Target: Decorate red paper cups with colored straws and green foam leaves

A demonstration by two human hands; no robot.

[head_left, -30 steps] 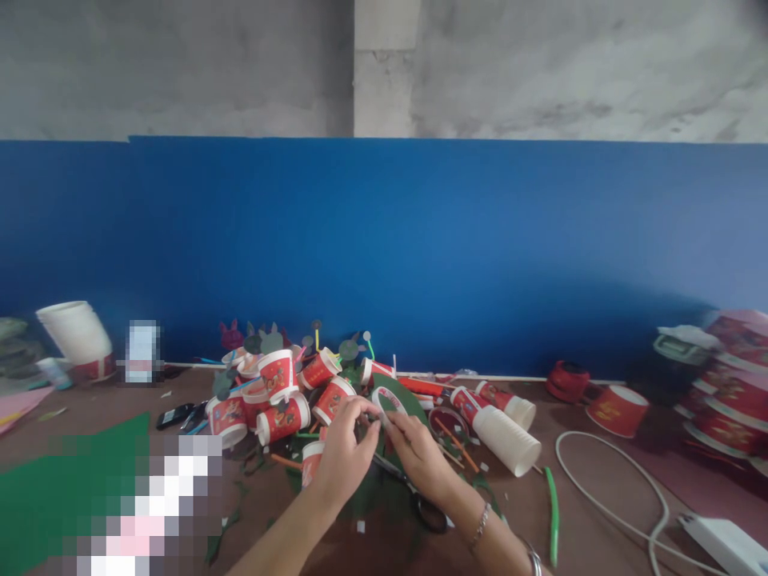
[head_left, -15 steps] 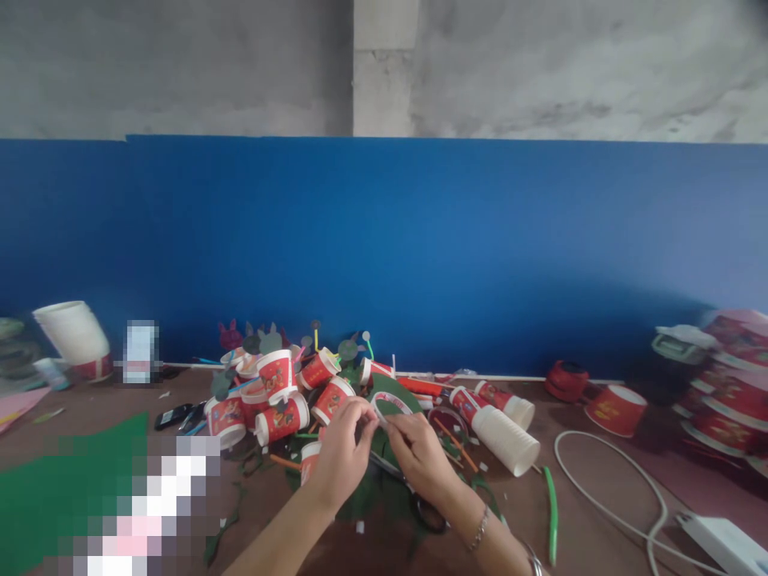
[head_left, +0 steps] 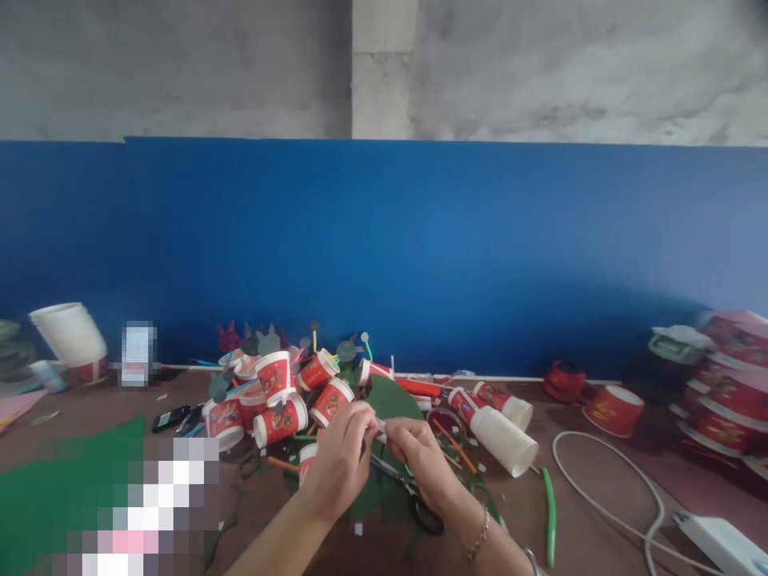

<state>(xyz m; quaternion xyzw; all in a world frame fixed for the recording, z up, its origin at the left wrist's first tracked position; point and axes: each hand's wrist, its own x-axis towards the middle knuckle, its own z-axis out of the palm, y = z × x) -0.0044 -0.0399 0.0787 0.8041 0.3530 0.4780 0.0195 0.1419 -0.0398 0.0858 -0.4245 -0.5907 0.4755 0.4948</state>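
With our left hand (head_left: 345,450) and right hand (head_left: 417,452), we pinch a small whitish piece (head_left: 381,428) between our fingertips, above the scissors (head_left: 408,484) and green paper (head_left: 390,400) on the surface (head_left: 324,544), just near-side of the red cups (head_left: 281,420).

Dim, soft light; edges stretched and blurred.

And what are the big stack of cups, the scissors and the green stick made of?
The cup stack looks like matte paper, with pale walls and rolled rims. The scissors seem to have grey metal blades and smooth black handles, probably plastic. The green stick has shiny streaks, so maybe plastic.
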